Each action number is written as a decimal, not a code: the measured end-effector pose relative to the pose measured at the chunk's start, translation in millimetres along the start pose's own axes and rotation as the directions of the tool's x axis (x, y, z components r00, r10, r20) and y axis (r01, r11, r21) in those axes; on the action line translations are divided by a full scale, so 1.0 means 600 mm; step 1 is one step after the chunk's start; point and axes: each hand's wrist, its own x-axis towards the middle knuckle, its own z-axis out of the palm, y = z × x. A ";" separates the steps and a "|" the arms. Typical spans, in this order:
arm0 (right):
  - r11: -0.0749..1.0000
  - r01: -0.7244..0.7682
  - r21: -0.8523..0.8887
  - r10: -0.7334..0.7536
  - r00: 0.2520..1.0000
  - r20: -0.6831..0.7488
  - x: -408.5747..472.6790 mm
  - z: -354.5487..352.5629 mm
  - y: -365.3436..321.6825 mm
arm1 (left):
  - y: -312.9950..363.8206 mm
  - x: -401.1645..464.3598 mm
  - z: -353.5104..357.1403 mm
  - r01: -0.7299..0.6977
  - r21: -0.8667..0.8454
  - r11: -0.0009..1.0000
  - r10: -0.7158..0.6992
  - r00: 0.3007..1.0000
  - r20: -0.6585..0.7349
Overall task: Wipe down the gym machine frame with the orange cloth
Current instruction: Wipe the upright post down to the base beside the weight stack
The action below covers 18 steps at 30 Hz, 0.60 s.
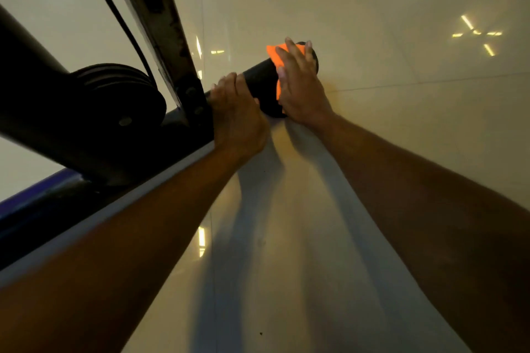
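Nearest to us, our two bare forearms reach out over a glossy pale tiled floor (372, 23), which carries their long shadows and a few bright reflections of lamps.

On the left, a dark frame bar (94, 203) with a blue edge runs from the near left corner up toward the middle. Above it stands a black pulley wheel (126, 97), with a thin black cable (120, 17) rising from it toward the top edge, and beside that a worn, stained upright strut (160, 17) bolted down at the joint.

Further out, our left hand (238, 114) grips the machine just right of that joint, fingers curled over the top where the bar meets a thick black padded roller (262, 77).

Just beyond it, our right hand (298, 80) lies on the roller with the fingers (291, 50) nearly straight and a little apart, pressing the orange cloth (274, 56) flat against the padding. The cloth is wrapped partly round the far end of the roller, showing at the far left of the fingers and again in a strip under the palm's left edge. The roller's round end cap (315, 59) peeks out past the fingertips, at the farthest point of the machine.
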 end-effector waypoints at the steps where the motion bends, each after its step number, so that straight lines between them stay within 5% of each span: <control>1: 1.000 0.011 0.015 -0.011 1.000 -0.002 -0.003 0.006 -0.011 | 0.005 0.019 -0.003 0.025 0.007 1.000 -0.025 0.999 0.038; 6: 0.934 0.336 -0.119 -0.328 0.941 0.080 0.001 -0.011 0.046 | 0.007 0.057 0.002 0.062 0.009 0.998 -0.063 0.990 0.126; 10: 0.994 0.071 -0.088 -0.072 0.997 -0.006 0.022 -0.012 0.035 | -0.007 0.052 0.008 -0.024 0.015 1.000 0.022 0.994 0.106; 14: 0.940 0.301 -0.162 -0.297 0.954 0.050 0.006 0.003 0.036 | -0.013 0.047 0.007 -0.072 0.049 0.996 0.067 0.994 0.086; 18: 0.992 0.101 -0.075 -0.100 0.995 0.019 0.028 -0.030 0.046 | -0.015 0.044 0.007 -0.094 0.088 0.992 0.085 0.992 0.098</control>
